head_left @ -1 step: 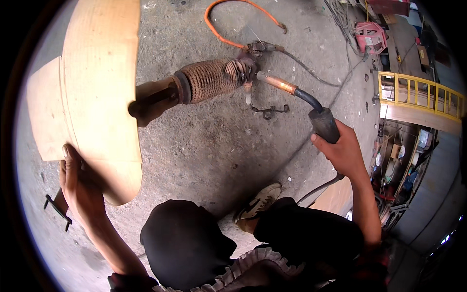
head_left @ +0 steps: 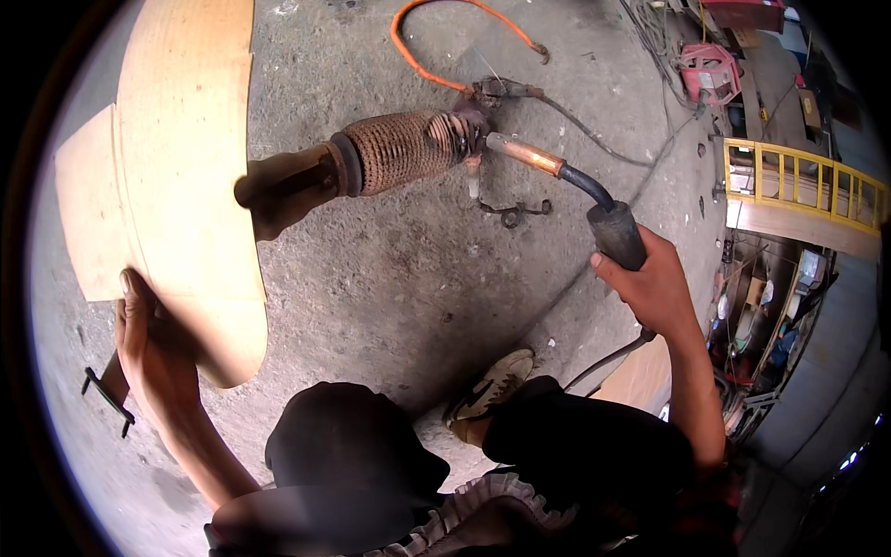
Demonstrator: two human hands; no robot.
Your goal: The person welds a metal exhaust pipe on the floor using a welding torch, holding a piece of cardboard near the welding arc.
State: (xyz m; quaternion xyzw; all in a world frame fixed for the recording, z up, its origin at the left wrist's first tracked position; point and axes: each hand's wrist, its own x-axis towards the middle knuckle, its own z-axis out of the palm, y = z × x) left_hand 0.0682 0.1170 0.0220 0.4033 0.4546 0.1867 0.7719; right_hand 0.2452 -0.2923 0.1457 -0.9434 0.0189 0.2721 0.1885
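My left hand (head_left: 153, 362) grips a thin tan board (head_left: 190, 186) at its lower edge, thumb on the near face and fingers behind it. My right hand (head_left: 654, 283) is wrapped round the black handle of a welding torch (head_left: 538, 158) with a copper-coloured neck. The torch's nozzle points left, close to the far end of a rusty exhaust flex pipe (head_left: 399, 153) with a braided middle; I cannot tell whether they touch. The board hides the pipe's left end. A clamp (head_left: 501, 88) with a dark cable sits at the pipe's right end.
An orange cable (head_left: 404, 51) curls over the concrete floor behind the pipe. A bent metal bracket (head_left: 515, 212) lies below it. To the right stand a yellow rack (head_left: 807, 176), a pink machine (head_left: 710, 72) and cluttered shelves. My shoe (head_left: 492, 395) and dark-clothed knees are close by.
The board has shifted slightly left, with my left hand still on it. A dark blurred shape now covers my lower left forearm. My right hand and the torch have barely moved.
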